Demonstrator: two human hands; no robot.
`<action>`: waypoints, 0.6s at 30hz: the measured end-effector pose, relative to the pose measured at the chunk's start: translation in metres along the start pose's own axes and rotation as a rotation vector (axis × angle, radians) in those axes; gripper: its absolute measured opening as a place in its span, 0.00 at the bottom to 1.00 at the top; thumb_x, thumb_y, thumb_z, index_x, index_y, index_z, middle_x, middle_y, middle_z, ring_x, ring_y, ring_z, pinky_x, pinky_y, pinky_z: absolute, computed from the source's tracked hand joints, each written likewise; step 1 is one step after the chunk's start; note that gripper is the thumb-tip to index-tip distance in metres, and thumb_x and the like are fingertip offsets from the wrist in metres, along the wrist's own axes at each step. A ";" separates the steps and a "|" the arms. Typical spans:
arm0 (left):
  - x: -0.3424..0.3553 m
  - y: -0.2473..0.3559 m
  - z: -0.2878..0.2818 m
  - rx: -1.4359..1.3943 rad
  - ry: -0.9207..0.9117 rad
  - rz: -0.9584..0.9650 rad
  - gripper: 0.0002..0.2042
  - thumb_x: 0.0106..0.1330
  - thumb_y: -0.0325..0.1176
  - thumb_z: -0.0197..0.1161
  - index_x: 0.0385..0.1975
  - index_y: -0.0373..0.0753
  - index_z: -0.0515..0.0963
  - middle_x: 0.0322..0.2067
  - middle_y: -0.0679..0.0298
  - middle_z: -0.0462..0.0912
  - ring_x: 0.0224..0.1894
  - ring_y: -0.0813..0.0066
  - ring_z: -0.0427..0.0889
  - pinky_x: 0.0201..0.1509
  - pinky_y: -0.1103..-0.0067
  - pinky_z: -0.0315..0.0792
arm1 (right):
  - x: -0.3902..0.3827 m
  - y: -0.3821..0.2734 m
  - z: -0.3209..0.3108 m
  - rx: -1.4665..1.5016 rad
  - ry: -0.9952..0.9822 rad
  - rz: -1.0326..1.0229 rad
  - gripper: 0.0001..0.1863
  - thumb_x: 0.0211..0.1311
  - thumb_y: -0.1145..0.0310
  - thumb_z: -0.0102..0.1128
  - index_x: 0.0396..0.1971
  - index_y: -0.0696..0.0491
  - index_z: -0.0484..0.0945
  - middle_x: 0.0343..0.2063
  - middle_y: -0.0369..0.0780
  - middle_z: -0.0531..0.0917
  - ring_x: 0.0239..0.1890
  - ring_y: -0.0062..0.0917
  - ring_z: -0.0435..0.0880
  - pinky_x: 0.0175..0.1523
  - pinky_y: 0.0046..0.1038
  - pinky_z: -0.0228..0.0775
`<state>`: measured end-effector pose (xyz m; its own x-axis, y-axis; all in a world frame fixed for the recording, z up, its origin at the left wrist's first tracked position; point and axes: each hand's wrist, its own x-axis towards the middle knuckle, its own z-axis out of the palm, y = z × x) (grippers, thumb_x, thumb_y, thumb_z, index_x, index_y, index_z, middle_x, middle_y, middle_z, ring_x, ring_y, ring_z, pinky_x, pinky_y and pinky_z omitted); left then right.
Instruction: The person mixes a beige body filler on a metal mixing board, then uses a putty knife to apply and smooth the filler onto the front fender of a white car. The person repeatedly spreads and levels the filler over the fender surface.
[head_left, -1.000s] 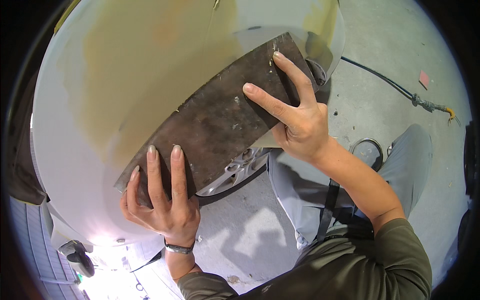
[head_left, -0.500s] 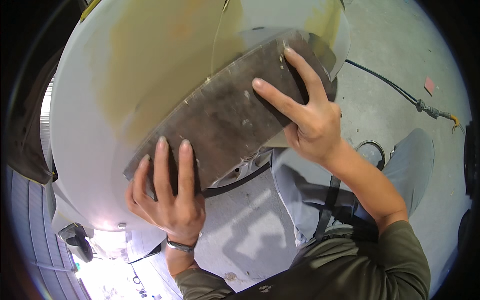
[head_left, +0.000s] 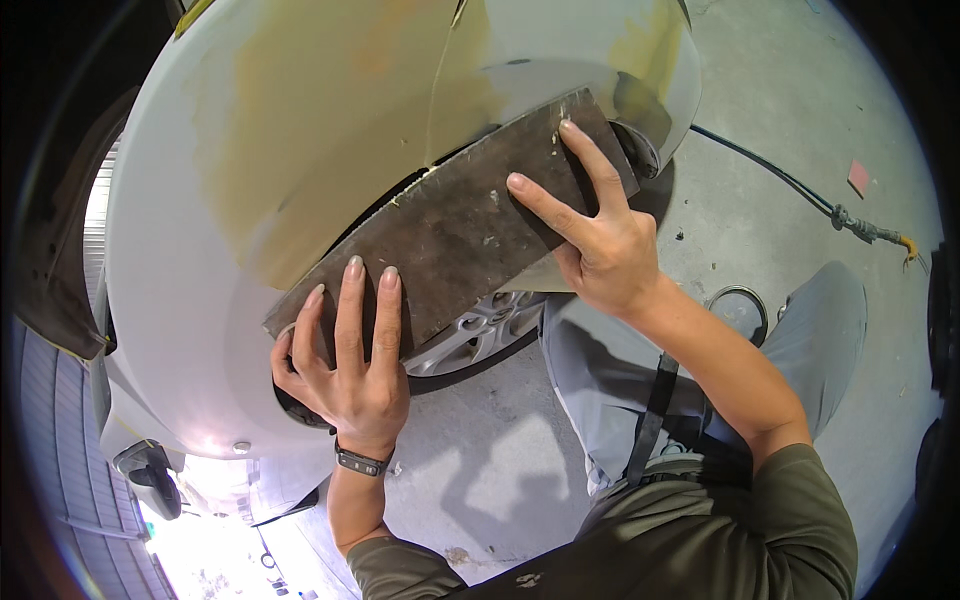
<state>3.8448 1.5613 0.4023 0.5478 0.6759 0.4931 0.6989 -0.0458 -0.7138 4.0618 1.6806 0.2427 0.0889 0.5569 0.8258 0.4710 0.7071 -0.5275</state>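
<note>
A wide, dark brown flat spreader (head_left: pixel 455 225) with pale smears is held slantwise in both hands, over the wheel arch of a white car panel (head_left: pixel 165 230). My left hand (head_left: pixel 360 390) grips its lower left end, fingers laid over the top face and the thumb mostly hidden. My right hand (head_left: pixel 615 250) grips the upper right end, two fingers stretched across it and the thumb behind. A yellowish filler patch (head_left: pixel 340 120) covers the panel beyond the spreader. Between the spreader's far edge and the panel shows a dark gap along the arch.
Under the spreader a silver wheel (head_left: pixel 485 335) with its black tyre shows in part. On the concrete floor at the right lie a dark hose (head_left: pixel 770 160) with a yellow-ended fitting and a pink piece (head_left: pixel 858 178). My bent leg (head_left: pixel 820 330) is close by on the right.
Both hands have drawn the spreader slightly away from the panel. Its bent far edge now looks straighter, and the dark arch gap and more of the wheel have come into view.
</note>
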 end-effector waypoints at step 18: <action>-0.001 -0.013 0.019 0.093 0.082 0.017 0.15 0.75 0.36 0.63 0.56 0.60 0.91 0.61 0.75 0.88 0.64 0.66 0.77 0.65 0.63 0.64 | 0.006 0.006 0.022 0.004 0.043 -0.053 0.46 0.42 0.84 0.65 0.65 0.32 0.86 0.76 0.54 0.70 0.41 0.29 0.88 0.27 0.24 0.81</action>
<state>3.8265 1.5749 0.4019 0.5978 0.6128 0.5169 0.6457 0.0140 -0.7634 4.0456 1.6976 0.2405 0.1011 0.4994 0.8605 0.4724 0.7371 -0.4833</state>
